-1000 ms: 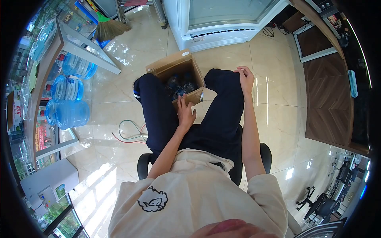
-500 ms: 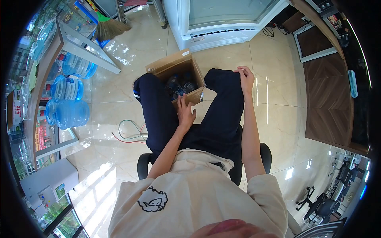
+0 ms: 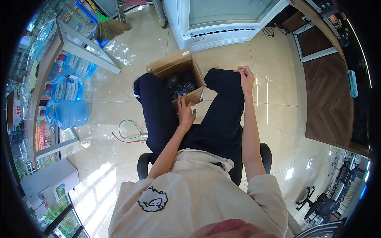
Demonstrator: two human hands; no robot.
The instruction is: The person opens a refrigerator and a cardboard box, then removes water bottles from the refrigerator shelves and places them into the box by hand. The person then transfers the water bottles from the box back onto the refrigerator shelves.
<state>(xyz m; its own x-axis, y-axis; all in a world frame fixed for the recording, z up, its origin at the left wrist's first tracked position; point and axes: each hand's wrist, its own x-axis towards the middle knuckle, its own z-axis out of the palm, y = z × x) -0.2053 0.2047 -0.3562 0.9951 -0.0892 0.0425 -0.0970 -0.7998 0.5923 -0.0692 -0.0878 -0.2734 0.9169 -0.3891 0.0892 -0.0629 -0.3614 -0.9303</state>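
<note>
Cardbd box [image 3: 170, 62] x1, 2+ btls [image 3: 184, 88] inside; L fingers [image 3: 183, 102] at rim [image 3: 194, 95].

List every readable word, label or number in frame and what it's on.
"412": red number on the carton at far left; small, so tentative.
Blue water jugs: label print on the middle one, too small to read.
White glass-door cabinet: small marking on base, too small.
Open cardboard box: corner label, unreadable.
Packages under the left counter: print too blurred.

Box [image 3: 168, 63] open above, knees [image 3: 149, 84] flanking, fridge [image 3: 222, 37] beyond
</note>
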